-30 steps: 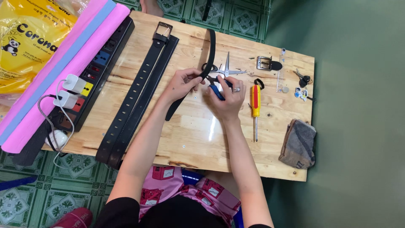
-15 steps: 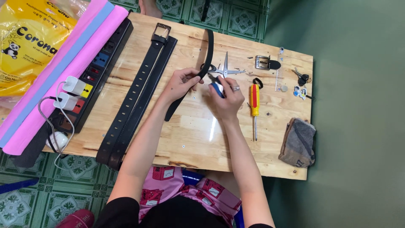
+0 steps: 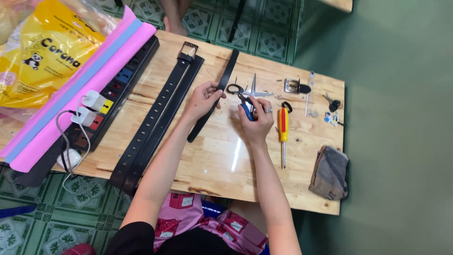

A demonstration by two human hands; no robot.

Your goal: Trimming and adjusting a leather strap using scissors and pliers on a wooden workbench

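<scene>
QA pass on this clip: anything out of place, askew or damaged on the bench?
Nothing spilled or visibly damaged. One oddity: the folded cloth hangs over the table's right edge. The left hand holds a belt strap lying diagonally; the right hand grips a blue-handled tool.

hands (image 3: 231, 106) drawn apart, belt strip (image 3: 214, 94) straightened

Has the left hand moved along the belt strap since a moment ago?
Yes. The left hand has drawn away from the right hand and the scissors, toward the two long belts.
</scene>
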